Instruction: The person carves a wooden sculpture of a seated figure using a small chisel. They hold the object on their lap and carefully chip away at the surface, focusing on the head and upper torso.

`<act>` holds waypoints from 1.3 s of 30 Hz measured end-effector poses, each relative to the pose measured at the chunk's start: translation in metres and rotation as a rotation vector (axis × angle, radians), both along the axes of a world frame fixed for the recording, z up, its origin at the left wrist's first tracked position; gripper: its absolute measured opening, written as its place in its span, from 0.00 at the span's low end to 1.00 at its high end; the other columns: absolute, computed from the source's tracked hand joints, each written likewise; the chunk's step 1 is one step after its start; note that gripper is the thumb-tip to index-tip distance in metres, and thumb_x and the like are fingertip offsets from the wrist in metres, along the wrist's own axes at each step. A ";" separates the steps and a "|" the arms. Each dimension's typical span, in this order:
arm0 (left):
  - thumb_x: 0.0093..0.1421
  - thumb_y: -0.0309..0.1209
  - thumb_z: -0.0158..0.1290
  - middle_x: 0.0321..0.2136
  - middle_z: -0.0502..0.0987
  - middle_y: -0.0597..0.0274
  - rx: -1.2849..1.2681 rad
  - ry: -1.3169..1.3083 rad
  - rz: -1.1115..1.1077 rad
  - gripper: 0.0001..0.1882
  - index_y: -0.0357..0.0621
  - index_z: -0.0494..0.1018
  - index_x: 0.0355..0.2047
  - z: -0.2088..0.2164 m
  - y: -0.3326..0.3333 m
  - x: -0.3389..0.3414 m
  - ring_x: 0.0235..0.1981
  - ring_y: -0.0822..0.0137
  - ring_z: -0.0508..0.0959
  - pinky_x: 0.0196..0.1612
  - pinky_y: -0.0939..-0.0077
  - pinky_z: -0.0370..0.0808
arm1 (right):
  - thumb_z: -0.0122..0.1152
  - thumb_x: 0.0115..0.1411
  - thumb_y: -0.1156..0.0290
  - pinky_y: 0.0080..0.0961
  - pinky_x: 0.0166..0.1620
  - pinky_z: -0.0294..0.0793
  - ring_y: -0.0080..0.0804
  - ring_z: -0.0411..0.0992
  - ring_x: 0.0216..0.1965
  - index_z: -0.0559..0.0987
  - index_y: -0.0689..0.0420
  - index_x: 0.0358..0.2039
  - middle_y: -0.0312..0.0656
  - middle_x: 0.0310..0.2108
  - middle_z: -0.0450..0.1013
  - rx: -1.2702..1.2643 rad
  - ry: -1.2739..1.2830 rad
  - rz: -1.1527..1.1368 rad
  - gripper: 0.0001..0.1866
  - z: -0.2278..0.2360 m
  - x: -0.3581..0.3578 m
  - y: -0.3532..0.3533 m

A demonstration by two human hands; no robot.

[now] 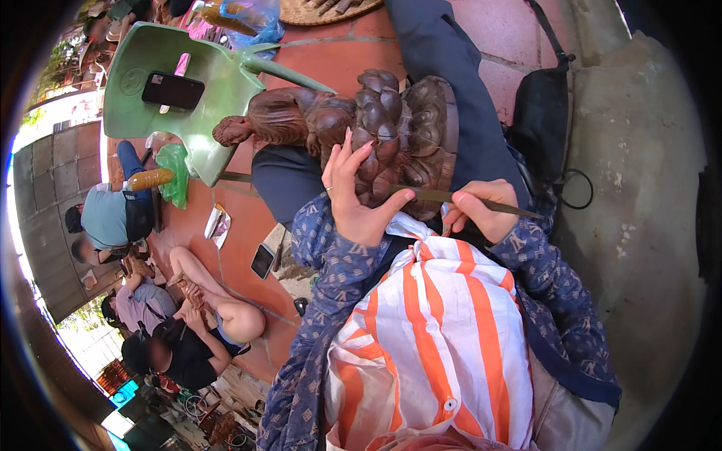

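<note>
A dark brown carved wooden statue lies sideways across my lap, its small head at the left and its broad petalled base at the right. My left hand holds it from the near side, fingers stretched over the carving. The left thumb reaches right, against the end of a thin flat tool like a file or carving blade. My right hand pinches this tool partway along, and its tail sticks out to the right. The tool's tip meets the lower edge of the statue near its base; exactly where it touches is hidden.
A green plastic chair with a phone on it stands at upper left. Another phone lies on the red tiles. A black bag is at my right. Several people sit at left, one in black.
</note>
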State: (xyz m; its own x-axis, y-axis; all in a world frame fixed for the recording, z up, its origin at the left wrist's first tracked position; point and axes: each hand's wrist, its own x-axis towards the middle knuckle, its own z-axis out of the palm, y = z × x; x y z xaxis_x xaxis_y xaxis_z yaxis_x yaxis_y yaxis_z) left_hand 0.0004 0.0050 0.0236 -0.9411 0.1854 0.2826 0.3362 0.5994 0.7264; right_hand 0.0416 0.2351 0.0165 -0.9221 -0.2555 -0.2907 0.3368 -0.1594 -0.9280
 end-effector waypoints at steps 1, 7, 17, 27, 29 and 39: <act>0.38 0.35 0.74 0.64 0.62 0.47 -0.026 0.027 0.030 0.45 0.46 0.67 0.58 -0.002 0.006 0.001 0.66 0.46 0.56 0.66 0.56 0.53 | 0.55 0.64 0.72 0.19 0.30 0.77 0.27 0.78 0.23 0.80 0.71 0.31 0.48 0.24 0.79 0.022 -0.020 -0.018 0.13 0.001 0.000 0.002; 0.39 0.34 0.73 0.65 0.61 0.47 0.062 -0.051 -0.061 0.45 0.47 0.66 0.59 0.002 -0.009 -0.002 0.66 0.46 0.56 0.67 0.56 0.52 | 0.54 0.65 0.71 0.20 0.29 0.78 0.28 0.78 0.23 0.79 0.70 0.30 0.48 0.24 0.79 -0.063 -0.036 0.039 0.14 0.008 -0.004 -0.002; 0.40 0.33 0.72 0.65 0.61 0.47 0.025 -0.024 -0.052 0.43 0.47 0.67 0.58 0.004 -0.006 -0.003 0.65 0.45 0.57 0.66 0.54 0.53 | 0.51 0.66 0.70 0.20 0.27 0.76 0.29 0.77 0.21 0.78 0.71 0.29 0.50 0.24 0.79 -0.065 -0.104 0.006 0.16 0.015 -0.005 0.000; 0.32 0.37 0.76 0.63 0.63 0.47 -0.046 0.079 -0.011 0.49 0.47 0.67 0.58 0.000 -0.001 -0.001 0.65 0.46 0.58 0.65 0.56 0.55 | 0.59 0.62 0.73 0.20 0.26 0.75 0.27 0.77 0.22 0.81 0.66 0.29 0.43 0.23 0.78 0.153 0.295 0.062 0.09 -0.004 0.006 0.006; 0.31 0.38 0.76 0.64 0.62 0.47 -0.049 0.055 -0.105 0.51 0.47 0.67 0.59 0.003 -0.011 -0.005 0.65 0.46 0.57 0.65 0.55 0.55 | 0.64 0.58 0.72 0.24 0.24 0.72 0.33 0.75 0.19 0.81 0.62 0.26 0.42 0.21 0.75 0.302 0.828 0.148 0.07 -0.015 -0.002 0.010; 0.34 0.54 0.71 0.65 0.59 0.43 -0.096 0.194 -0.175 0.53 0.40 0.67 0.59 -0.003 -0.015 -0.015 0.64 0.43 0.62 0.65 0.51 0.58 | 0.66 0.55 0.71 0.28 0.21 0.69 0.37 0.72 0.18 0.79 0.59 0.25 0.41 0.18 0.73 0.395 1.022 0.053 0.07 -0.029 -0.008 -0.005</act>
